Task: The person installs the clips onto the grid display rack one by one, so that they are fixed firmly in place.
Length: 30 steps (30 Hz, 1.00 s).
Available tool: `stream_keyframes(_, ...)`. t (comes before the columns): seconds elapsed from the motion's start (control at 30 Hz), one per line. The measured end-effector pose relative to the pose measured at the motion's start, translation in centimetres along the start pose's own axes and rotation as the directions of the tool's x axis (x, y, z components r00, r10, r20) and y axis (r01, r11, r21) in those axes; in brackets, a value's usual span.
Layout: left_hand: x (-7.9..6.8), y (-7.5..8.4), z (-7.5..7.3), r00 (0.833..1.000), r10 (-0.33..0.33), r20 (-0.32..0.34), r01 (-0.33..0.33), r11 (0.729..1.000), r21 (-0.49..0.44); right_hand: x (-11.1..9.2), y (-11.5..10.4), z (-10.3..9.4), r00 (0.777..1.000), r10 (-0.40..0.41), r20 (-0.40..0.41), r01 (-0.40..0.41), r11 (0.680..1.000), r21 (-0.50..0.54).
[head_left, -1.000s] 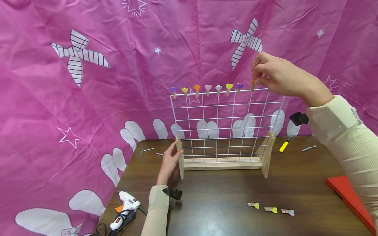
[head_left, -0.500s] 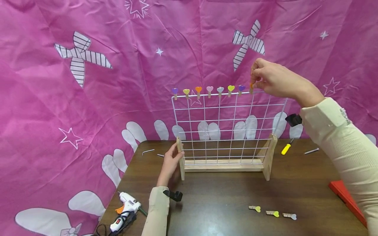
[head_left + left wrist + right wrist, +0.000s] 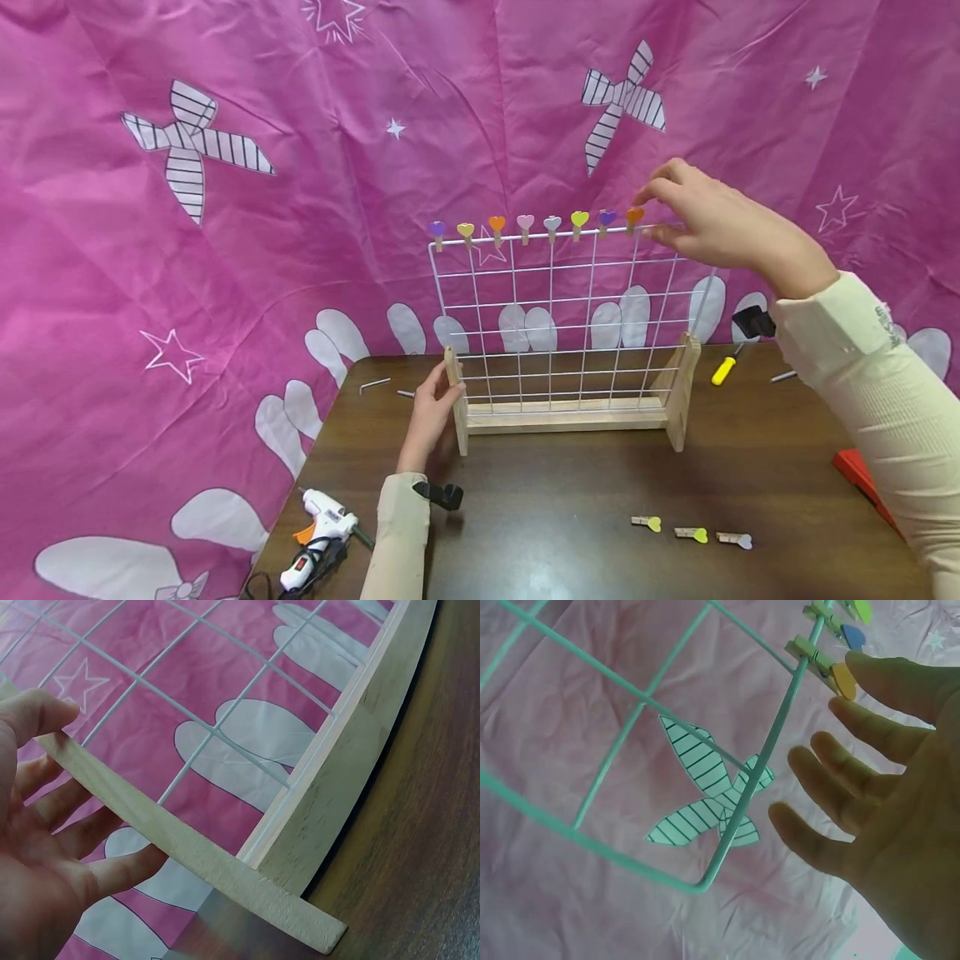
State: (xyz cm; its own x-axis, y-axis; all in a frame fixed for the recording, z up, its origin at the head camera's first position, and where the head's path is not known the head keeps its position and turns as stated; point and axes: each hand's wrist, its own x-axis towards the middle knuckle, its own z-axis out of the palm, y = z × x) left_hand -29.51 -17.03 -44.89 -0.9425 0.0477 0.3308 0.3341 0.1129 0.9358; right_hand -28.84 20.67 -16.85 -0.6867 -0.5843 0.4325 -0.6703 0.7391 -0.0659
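Observation:
A white wire grid [image 3: 551, 331] stands upright in a wooden stand [image 3: 566, 422]. Heart-topped mini clothespins in several colours line its top wire, with an orange-heart clothespin [image 3: 635, 217] at the right end of the row. My right hand [image 3: 738, 229] is right beside that orange one, thumb and fingers spread apart; in the right wrist view the fingertips [image 3: 859, 664] lie close to the orange heart [image 3: 843, 680]. With thumb in front and fingers behind, my left hand [image 3: 45, 825] grips the stand's left wooden upright [image 3: 172, 832].
Three clothespins, two with yellow hearts [image 3: 691, 535] and one pale [image 3: 734, 540], lie in front on the brown table [image 3: 555, 517]. A glue gun [image 3: 322, 517] sits at left. Behind the stand are a yellow screwdriver [image 3: 723, 371] and a hex key [image 3: 375, 383]. A red object [image 3: 862, 479] lies at right.
My right hand has let go of the orange-heart clothespin, which stays on the top wire after sliding left toward the purple one. The fingers have spread. My left hand keeps its place.

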Motion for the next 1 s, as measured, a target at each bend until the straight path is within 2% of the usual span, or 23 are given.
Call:
stream_keyframes(0.23,0.1,0.1,0.1,1.0,-0.004,0.013,0.004,1.0,-0.015,-2.8,-0.1,0.8,0.983,-0.111,-0.143,0.104,0.993,-0.06)
stream_keyframes(0.4,0.1,0.0,0.2,1.0,0.003,0.015,-0.003,1.0,0.004,-4.8,-0.2,1.6,0.969,-0.149,-0.196,0.136,0.988,-0.078)
stream_keyframes(0.67,0.3,0.0,0.1,1.0,-0.011,0.013,0.011,1.0,-0.021,-8.3,-0.4,4.7,0.966,-0.192,-0.171,0.182,0.98,-0.074)
stream_keyframes(0.87,0.2,-0.1,0.1,1.0,0.015,0.01,-0.014,0.999,-0.032,-11.6,-0.2,8.2,0.968,-0.196,-0.157,0.189,0.98,-0.058)
stream_keyframes(1.0,0.1,0.0,0.0,1.0,0.02,0.007,-0.019,0.999,-0.029,-13.6,0.0,10.8,0.975,-0.165,-0.146,0.162,0.986,-0.033)
